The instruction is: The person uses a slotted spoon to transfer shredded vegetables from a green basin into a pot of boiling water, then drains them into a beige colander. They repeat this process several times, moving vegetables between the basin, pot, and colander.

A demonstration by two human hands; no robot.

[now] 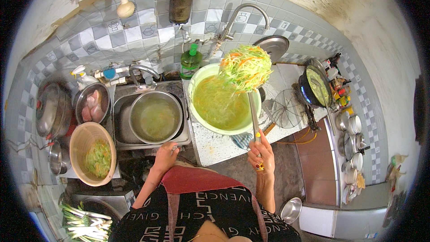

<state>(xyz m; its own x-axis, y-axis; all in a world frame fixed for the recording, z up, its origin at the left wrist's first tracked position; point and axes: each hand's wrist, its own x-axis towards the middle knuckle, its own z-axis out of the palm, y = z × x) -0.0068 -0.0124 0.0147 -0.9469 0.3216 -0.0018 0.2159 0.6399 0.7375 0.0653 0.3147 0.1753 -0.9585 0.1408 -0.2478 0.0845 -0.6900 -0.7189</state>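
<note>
My right hand (262,154) grips the handle of a long metal skimmer (253,111) near its lower end. Heaped on the skimmer, shredded green and orange vegetables (247,69) stand over the right rim of a pale green plastic basin (192,107). Cloudy yellowish water with shreds fills the basin. My left hand (167,156) rests by the front edge of the metal sink (121,131), fingers curled; whether it holds anything is unclear. A steel bowl (156,117) of cloudy water sits in the sink. More shreds lie in a beige plastic basket (75,154) on the left.
A bowl of raw meat (92,107) stands behind the basket. Right of the basin lie a round wire rack (287,109) and a blue cloth (242,140). A wok (315,87) sits over a blue flame. A tall faucet (228,27) arches behind; spring onions (87,223) lie lower left.
</note>
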